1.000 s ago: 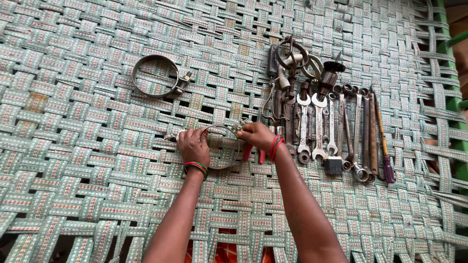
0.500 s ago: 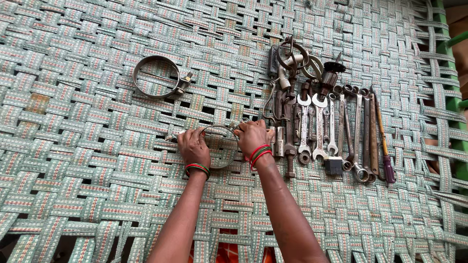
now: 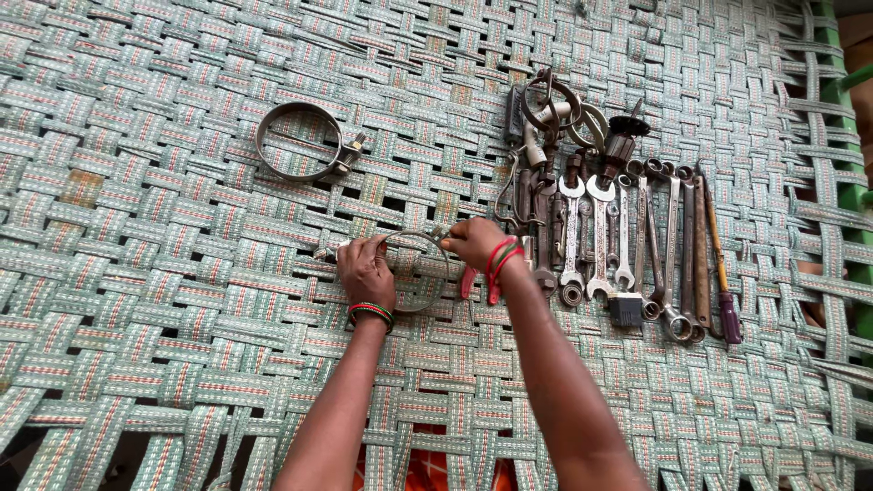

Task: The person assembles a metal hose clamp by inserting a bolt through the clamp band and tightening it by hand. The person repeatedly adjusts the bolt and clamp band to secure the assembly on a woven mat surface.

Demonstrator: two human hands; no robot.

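Observation:
My left hand (image 3: 366,270) and my right hand (image 3: 475,242) both grip a round metal clamp ring (image 3: 420,273) that lies on a woven strap bed surface (image 3: 182,273). The left hand holds the ring's left rim. The right hand pinches the upper right rim by its screw end. Both wrists wear red and green thread bands. A red-handled tool (image 3: 470,284) lies partly hidden under my right wrist.
A second metal clamp ring (image 3: 300,141) with a bolt lies at upper left. To the right is a row of spanners (image 3: 600,236), a screwdriver (image 3: 718,264), more rings (image 3: 550,100) and other tools. A green frame rail (image 3: 841,109) runs along the right edge.
My right hand shifted slightly left on the ring's upper right rim and the wrist turned. The left hand stayed on the ring's left side.

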